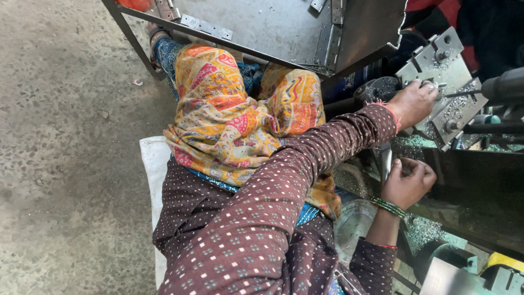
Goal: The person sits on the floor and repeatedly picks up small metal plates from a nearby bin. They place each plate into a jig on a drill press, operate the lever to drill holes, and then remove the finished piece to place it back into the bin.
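Note:
My left hand (414, 102) reaches across in a brown dotted sleeve and rests on a grey metal fixture plate (443, 65) on a machine at the upper right. Its fingertips pinch a small metal part (430, 85) in front of a dark spindle (505, 86). Lower down, my right hand (408, 183), with green bangles at the wrist, is curled shut beside a shiny metal lever (384, 161). What sits inside that fist is hidden. Metal chips lie on the plate and on the machine bed (420, 229).
Orange and yellow patterned cloth (229, 109) covers my lap. A grey sheet-metal box with hinges (284, 27) on a frame stands ahead of my knees. Rough concrete floor (65, 153) lies to the left, and a white sack (154, 164) is under me. Another person's dark and red clothing (486, 22) shows at the top right.

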